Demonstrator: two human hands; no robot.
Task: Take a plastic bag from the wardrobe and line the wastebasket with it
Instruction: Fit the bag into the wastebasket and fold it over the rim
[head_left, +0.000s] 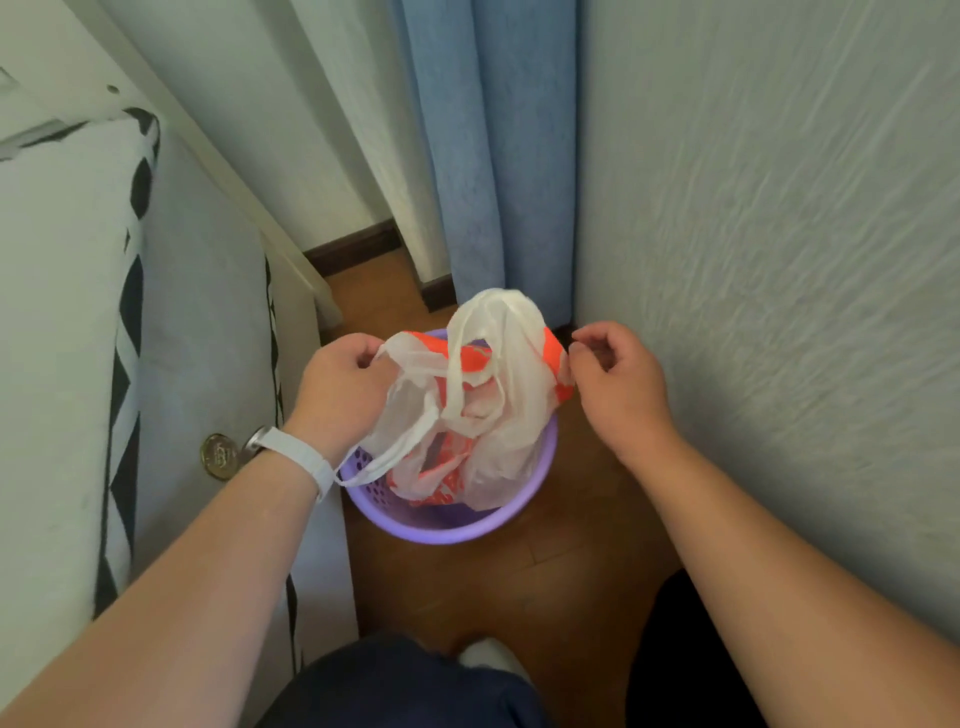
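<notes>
A white plastic bag (511, 415) with orange print hangs into a purple perforated wastebasket (441, 522) on the wooden floor. My left hand (343, 387), with a white watch strap on the wrist, pinches the bag's left edge above the basket's left rim. My right hand (618, 376) pinches the bag's right edge near the orange print, above the right rim. The bag's mouth is stretched between both hands, with one handle loop standing up at the back and another drooping over the front left rim. The bag's lower part is crumpled inside the basket.
A bed with a white and black patterned cover (104, 338) runs along the left. A pale wall (779, 260) stands close on the right. A blue curtain (498, 156) hangs behind the basket. A round gold knob (219, 457) sits by my left wrist.
</notes>
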